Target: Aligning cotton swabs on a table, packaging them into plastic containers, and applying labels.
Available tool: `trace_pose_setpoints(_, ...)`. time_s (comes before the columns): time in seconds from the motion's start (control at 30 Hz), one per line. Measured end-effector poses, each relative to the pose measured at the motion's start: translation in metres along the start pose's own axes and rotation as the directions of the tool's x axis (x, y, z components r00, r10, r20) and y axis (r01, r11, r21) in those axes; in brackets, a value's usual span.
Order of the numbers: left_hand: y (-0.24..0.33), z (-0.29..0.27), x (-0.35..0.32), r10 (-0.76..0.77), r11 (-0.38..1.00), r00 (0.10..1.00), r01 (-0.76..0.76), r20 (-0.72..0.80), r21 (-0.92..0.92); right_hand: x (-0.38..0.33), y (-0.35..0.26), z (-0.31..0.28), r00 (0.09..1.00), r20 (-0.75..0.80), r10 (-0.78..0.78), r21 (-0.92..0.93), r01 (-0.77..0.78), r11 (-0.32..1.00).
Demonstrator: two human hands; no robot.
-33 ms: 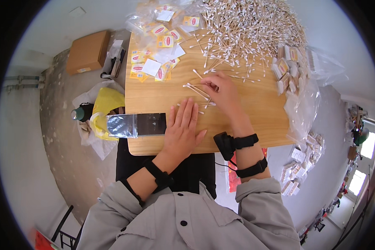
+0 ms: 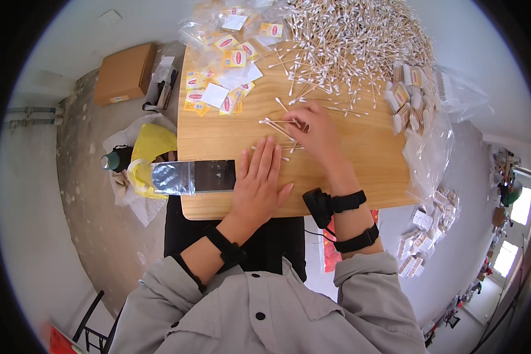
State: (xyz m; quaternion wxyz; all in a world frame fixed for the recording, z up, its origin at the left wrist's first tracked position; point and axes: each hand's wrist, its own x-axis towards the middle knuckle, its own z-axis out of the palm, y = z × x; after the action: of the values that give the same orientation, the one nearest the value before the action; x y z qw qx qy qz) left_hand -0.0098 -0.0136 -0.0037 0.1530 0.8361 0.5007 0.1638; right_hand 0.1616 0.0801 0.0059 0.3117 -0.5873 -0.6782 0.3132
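Observation:
My left hand (image 2: 256,186) lies flat on the wooden table (image 2: 354,177), fingers stretched out. Its fingertips reach the ends of a few cotton swabs lying on the wood. Just ahead and to the right, my right hand (image 2: 318,133) is closed in a pinch at a small loose group of cotton swabs (image 2: 275,123). Their white tips stick out to the left of its fingers, and some swabs cross one another. Exactly how many it grips is hidden by the fingers. Beyond it spreads a big heap of cotton swabs (image 2: 360,41).
Yellow-and-white printed cards (image 2: 235,58) and clear bags lie at the far left. Bundled swab packs (image 2: 414,97) stand at the right edge beside clear plastic (image 2: 426,159). A dark phone-like slab (image 2: 214,176) with a plastic sleeve (image 2: 173,178) overhangs the left edge. A cardboard box (image 2: 124,74) sits on the floor.
The fingers of my right hand have shifted slightly among the swabs. My left hand stays almost where it was.

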Motion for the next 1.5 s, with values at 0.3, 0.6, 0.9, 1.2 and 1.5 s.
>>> trace_pose_setpoints(0.3,-0.011,-0.008,-0.009,-0.138,0.99,0.99,0.139,-0.04,0.015,-0.034,0.007,0.004,0.937,-0.328,0.119,0.042,-0.111,0.993)
trace_pose_setpoints(0.6,-0.006,-0.026,-0.026,-0.119,0.993,0.989,0.12,0.093,-0.013,-0.023,-0.01,0.022,0.97,-0.218,0.104,-0.068,-0.122,0.99)
trace_pose_setpoints(0.9,0.0,-0.008,-0.008,-0.027,0.999,1.0,0.027,-0.008,-0.039,-0.035,-0.004,0.021,0.971,-0.218,0.095,0.051,-0.086,0.995)
trace_pose_setpoints(1.2,-0.02,-0.01,0.025,-0.009,1.0,1.0,0.009,0.006,0.0,-0.07,-0.022,0.013,0.955,-0.197,0.223,-0.119,-0.249,0.961)
trace_pose_setpoints(1.5,-0.019,-0.004,0.005,0.021,0.995,0.999,-0.024,0.033,0.092,-0.065,0.002,-0.003,0.926,-0.222,0.305,-0.045,-0.323,0.945)
